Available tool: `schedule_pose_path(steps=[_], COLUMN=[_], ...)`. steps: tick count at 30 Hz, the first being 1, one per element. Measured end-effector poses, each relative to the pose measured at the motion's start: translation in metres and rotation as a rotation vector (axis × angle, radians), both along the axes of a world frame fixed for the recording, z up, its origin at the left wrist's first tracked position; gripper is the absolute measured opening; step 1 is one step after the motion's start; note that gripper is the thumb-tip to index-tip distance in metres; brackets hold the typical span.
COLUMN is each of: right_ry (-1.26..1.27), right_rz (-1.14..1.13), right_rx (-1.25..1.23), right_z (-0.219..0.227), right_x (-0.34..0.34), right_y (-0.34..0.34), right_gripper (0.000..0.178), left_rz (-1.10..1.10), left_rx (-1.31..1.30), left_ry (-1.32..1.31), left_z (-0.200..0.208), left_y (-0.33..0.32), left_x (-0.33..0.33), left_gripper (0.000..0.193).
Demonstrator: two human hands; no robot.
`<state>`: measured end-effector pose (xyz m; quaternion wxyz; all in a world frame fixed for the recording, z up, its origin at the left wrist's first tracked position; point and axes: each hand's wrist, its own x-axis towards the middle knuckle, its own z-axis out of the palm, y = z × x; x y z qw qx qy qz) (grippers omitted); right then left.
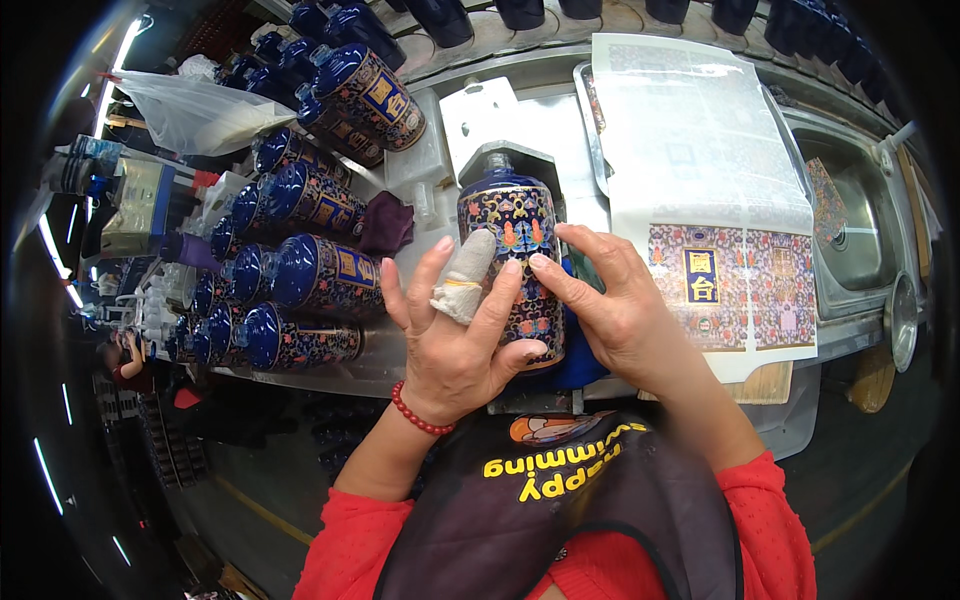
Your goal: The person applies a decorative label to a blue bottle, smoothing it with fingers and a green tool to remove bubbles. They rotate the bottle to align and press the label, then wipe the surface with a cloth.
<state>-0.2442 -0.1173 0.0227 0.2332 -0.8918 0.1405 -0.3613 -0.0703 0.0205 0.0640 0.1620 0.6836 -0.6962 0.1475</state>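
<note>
A dark blue glass bottle (508, 215) with a dense floral pattern in red, orange and gold lies on the bench in front of me, its neck pointing away. My left hand (450, 330) is open, fingers spread. Its index fingertip and thumb touch the bottle's patterned side; a grey-white cloth cover (468, 270) held by a yellow band wraps one finger. My right hand (615, 300) is open too, with its fingertips resting on the bottle's right edge. Its lower fingers are partly hidden.
Several similar bottles (325, 270) lie stacked at left near a dark purple cloth (386, 223). Right of me, printed floral decal sheets (720, 285) lie under a translucent sheet (680, 130). A metal sink (862, 235) is at far right. More blue bottles (440, 20) line the back.
</note>
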Motion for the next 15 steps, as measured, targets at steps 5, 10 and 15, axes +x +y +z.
schedule_pose_path(steps=[5, 10, 15], right_ry=[0.005, -0.014, -0.009], right_rz=[0.015, 0.004, 0.013], right_rx=[0.017, 0.026, 0.026], right_z=[-0.0002, -0.002, -0.0017], right_x=[-0.0007, -0.0022, -0.0035], right_y=[0.0013, 0.0018, 0.0012], right_gripper=[0.051, 0.051, 0.051], left_rz=[-0.002, -0.001, -0.013], left_rx=[0.02, 0.007, -0.008], left_ry=[-0.024, -0.019, -0.009], left_z=[0.0009, 0.0005, -0.0007], left_y=[-0.0004, -0.0008, -0.0011], left_x=[-0.0006, 0.0006, 0.0023], left_gripper=[0.068, 0.068, 0.068])
